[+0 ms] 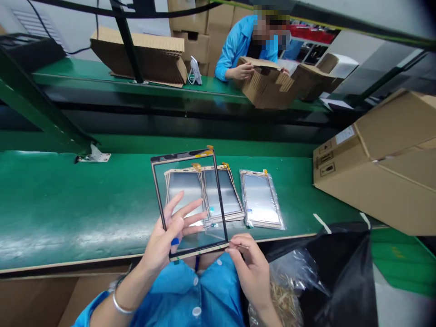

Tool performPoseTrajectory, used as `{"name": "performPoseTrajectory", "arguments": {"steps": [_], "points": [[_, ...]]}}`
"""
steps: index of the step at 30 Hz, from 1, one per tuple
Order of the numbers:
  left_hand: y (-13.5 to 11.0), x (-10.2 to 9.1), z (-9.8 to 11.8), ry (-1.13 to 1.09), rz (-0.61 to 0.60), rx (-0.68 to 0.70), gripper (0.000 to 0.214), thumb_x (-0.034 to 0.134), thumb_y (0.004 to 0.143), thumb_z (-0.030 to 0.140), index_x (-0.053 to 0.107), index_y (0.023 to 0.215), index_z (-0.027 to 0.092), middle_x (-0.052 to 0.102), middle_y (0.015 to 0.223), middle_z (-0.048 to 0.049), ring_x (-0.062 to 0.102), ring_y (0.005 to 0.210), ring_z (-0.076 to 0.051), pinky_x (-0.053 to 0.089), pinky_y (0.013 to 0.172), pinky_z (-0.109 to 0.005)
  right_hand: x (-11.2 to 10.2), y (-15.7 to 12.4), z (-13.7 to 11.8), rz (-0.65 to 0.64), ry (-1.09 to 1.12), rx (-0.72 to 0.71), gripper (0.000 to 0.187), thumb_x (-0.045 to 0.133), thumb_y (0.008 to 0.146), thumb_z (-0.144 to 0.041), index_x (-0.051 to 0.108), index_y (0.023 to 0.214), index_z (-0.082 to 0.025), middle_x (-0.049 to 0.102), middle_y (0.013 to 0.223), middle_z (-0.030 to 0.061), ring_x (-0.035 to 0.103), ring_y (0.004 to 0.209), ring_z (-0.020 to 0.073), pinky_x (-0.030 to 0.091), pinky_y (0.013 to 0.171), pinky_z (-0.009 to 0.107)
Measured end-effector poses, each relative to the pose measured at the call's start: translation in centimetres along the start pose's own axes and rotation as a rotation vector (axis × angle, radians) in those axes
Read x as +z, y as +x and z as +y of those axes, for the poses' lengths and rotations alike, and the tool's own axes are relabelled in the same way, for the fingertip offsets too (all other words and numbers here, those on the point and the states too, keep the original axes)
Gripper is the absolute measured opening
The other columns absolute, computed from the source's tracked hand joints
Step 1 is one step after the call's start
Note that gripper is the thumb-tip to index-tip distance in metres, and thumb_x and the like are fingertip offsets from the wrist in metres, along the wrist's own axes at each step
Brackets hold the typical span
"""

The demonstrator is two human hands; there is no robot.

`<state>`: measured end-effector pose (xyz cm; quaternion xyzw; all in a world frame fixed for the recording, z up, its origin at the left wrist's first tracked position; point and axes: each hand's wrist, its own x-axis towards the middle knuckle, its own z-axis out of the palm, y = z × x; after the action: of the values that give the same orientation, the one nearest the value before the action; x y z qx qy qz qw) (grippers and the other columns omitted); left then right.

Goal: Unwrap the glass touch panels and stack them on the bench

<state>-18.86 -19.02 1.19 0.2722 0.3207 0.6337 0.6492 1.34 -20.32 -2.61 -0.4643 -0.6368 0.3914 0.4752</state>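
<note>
My left hand (172, 229) holds up a clear glass touch panel (190, 181) with a dark frame and an orange flex tab at its top, fingers spread behind the glass. My right hand (250, 265) pinches the panel's lower right corner, fingers closed. Behind the panel, on the green bench (68, 209), lie two stacks of similar panels (225, 190) side by side. A third panel stack in a clear bag (260, 200) lies to their right.
A large cardboard box (381, 159) stands at the right of the bench. A black bag (340, 277) with clear plastic scraps hangs open at the lower right. Across the line, a person in a blue jacket (238, 43) handles cardboard boxes (269, 84); a flattened carton (146, 56) lies there.
</note>
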Motion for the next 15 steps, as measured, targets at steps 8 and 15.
{"name": "performPoseTrajectory", "arguments": {"steps": [8,15], "points": [[-1.0,0.8,-0.3,0.07,0.013,0.045,0.037,0.055,0.092,0.029,0.053,0.127,0.038,0.066,0.123,-0.0023,0.066,0.106,-0.024,0.058,0.081,-0.031,-0.4,1.2,-0.9,-0.012,-0.081,-0.067,0.012,0.051,0.09,-0.013,0.054,0.082,-0.021,0.055,0.079,-0.0001,0.055,0.072,0.0121,0.045,0.064,0.023],[0.8,1.4,-0.4,0.123,0.248,0.127,0.042,0.059,0.089,0.028,0.051,0.129,0.037,0.063,0.126,-0.002,0.066,0.106,-0.022,0.057,0.08,-0.029,-4.1,-2.7,-2.8,-0.217,0.002,-0.097,0.013,0.048,0.092,-0.021,0.053,0.081,-0.023,0.055,0.074,0.0017,0.055,0.07,0.015,0.045,0.062,0.026]]}}
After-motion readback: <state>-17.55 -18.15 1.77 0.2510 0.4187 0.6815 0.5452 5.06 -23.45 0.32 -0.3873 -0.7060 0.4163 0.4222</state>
